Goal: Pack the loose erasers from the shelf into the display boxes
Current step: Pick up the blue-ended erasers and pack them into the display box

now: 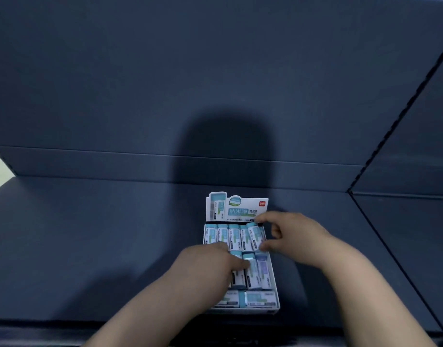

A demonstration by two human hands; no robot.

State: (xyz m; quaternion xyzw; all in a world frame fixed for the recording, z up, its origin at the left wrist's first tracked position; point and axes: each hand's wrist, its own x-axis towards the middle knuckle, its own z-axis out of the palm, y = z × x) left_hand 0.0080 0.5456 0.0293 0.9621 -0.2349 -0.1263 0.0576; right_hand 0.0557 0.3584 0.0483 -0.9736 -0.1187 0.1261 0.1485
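Right hand point(290, 236) pinches a tilted blue-and-white sleeved eraser point(256, 237) into the white cardboard display box's point(240, 310) back row; left hand point(210, 264) rests on neighbouring erasers, grip unclear. Next, likely: press it flush.

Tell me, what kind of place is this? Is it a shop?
Probably a shop or a stationery stockroom. A dark shelf holds a printed box filled with rows of wrapped erasers, and the right hand pinches one eraser.
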